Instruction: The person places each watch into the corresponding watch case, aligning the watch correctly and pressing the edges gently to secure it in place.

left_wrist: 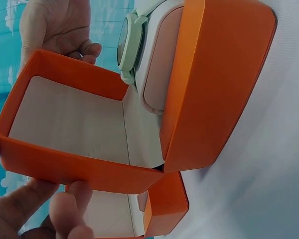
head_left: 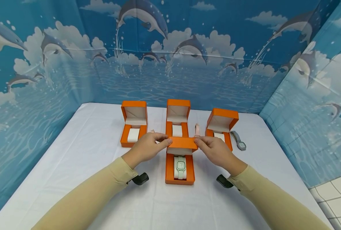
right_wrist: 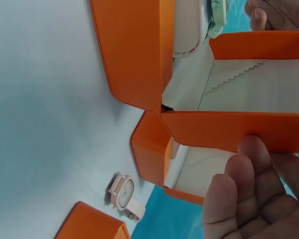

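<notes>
Both hands (head_left: pixel 149 147) (head_left: pixel 216 150), orange lid (head_left: pixel 182 142) between them

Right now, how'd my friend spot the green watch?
On the white table, find the nearest orange box, its lid between the left hand and right hand. The pale green watch wraps round that box's cushion, the only watch showing inside a box.

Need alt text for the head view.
A person's left hand and right hand hold the raised lid of an orange box containing a pale green watch. Behind it, on white cloth, stand three more open orange boxes, with a grey watch beside the rightmost.
</notes>
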Demonstrator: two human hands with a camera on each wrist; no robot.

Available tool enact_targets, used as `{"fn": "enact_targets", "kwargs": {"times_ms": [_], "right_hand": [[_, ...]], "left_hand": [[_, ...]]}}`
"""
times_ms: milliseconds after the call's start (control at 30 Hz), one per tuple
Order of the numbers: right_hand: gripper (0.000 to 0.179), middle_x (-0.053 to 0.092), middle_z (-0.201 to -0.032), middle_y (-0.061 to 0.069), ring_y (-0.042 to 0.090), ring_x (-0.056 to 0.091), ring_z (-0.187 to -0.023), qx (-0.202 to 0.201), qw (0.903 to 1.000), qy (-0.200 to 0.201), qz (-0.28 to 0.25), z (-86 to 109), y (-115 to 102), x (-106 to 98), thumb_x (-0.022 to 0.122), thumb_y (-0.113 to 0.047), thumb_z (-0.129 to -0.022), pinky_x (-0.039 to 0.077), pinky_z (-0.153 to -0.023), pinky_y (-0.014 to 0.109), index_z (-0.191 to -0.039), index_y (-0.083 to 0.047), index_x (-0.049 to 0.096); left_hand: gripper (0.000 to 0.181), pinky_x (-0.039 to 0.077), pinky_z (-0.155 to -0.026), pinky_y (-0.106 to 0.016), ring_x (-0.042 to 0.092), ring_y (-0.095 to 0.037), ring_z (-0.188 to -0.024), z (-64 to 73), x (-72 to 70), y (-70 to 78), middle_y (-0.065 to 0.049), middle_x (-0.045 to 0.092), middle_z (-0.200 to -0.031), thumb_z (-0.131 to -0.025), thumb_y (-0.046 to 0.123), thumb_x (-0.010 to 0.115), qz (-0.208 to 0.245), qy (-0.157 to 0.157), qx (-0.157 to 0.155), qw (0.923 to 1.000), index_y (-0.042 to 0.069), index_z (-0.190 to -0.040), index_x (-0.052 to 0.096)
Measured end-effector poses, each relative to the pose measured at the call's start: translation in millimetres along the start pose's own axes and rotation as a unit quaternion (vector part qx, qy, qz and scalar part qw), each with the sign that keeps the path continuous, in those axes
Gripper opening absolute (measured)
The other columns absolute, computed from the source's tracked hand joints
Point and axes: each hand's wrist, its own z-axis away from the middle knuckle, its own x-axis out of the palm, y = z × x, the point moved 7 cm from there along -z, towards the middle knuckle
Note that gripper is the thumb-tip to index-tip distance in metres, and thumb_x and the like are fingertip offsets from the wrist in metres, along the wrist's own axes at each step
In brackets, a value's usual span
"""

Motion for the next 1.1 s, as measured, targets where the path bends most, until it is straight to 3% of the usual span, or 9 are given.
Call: {"fn": "enact_targets", "kwargs": {"times_ms": [133,233,367,500,600,700,1100], "right_hand": [[0.049,0.071,-0.137,0.014,0.036,0.067,-0.125,-0.009,0.9999,0.0,0.006,1.5,-0.8,-0.5,0.052,-0.041,-0.111,0.06,-0.097,0.053,-0.142,-0.006,0.066],[0.046,0.075,-0.128,0.012,0.03,0.071,-0.115,-0.017,0.9998,0.001,0.011,2.5,-2.1,-1.1,0.054,-0.039,-0.111,0.062,-0.092,0.049,-0.14,-0.007,0.068],[0.042,0.078,-0.115,0.007,0.02,0.069,-0.096,-0.023,0.9996,-0.004,0.017,3.6,-3.4,-1.6,0.057,-0.036,-0.11,0.061,-0.081,0.039,-0.137,-0.006,0.07],[0.041,0.078,-0.109,0.004,0.015,0.064,-0.087,-0.028,0.9993,-0.015,0.021,5.2,-2.9,-0.8,0.059,-0.033,-0.109,0.055,-0.074,0.032,-0.137,-0.006,0.07],[0.042,0.079,-0.108,0.003,0.014,0.065,-0.086,-0.03,0.999,-0.022,0.024,7.0,-2.2,0.1,0.059,-0.035,-0.109,0.055,-0.073,0.031,-0.139,-0.008,0.069],[0.043,0.08,-0.111,0.003,0.013,0.066,-0.087,-0.033,0.9988,-0.027,0.025,8.6,-2.6,-0.6,0.06,-0.036,-0.108,0.056,-0.073,0.031,-0.139,-0.009,0.069],[0.045,0.079,-0.105,-0.002,0.013,0.058,-0.073,-0.039,0.9983,-0.043,0.005,16.7,-4.0,2.5,0.066,-0.037,-0.105,0.045,-0.055,0.025,-0.141,-0.01,0.068]], "left_hand": [[0.052,0.031,-0.129,-0.043,0.064,-0.023,-0.13,1.7,-0.1,0.0,0.002,0.075,-0.126,-0.102,0.054,0.063,0.003,-0.001,-0.001,1.0,0.016,-0.137,0.071],[0.05,0.044,-0.12,-0.047,0.049,-0.027,-0.149,4.0,0.5,-0.9,0.003,0.075,-0.125,-0.102,0.055,0.064,0.011,-0.005,-0.009,0.9999,0.019,-0.137,0.071],[0.047,0.055,-0.107,-0.046,0.027,-0.03,-0.162,7.3,2.1,-2.4,0.005,0.076,-0.118,-0.1,0.056,0.066,0.021,-0.012,-0.02,0.9995,0.024,-0.135,0.071],[0.045,0.06,-0.093,-0.041,0.059,-0.028,-0.139,9.4,4.5,-4.3,0.006,0.076,-0.115,-0.099,0.056,0.068,0.041,-0.026,-0.03,0.9984,0.027,-0.133,0.071],[0.044,0.06,-0.083,-0.036,0.074,-0.022,-0.105,10.6,6.2,-6.0,0.005,0.076,-0.118,-0.098,0.056,0.069,0.055,-0.038,-0.034,0.9971,0.029,-0.132,0.07],[0.044,0.059,-0.082,-0.034,0.073,-0.015,-0.102,11.5,6.9,-6.8,0.006,0.075,-0.119,-0.097,0.057,0.07,0.056,-0.045,-0.035,0.9968,0.03,-0.132,0.07],[0.041,0.058,-0.09,-0.039,0.07,-0.016,-0.113,19.8,9.4,-4.5,0.009,0.076,-0.119,-0.096,0.056,0.072,0.054,-0.043,-0.016,0.9975,0.031,-0.129,0.071]]}}
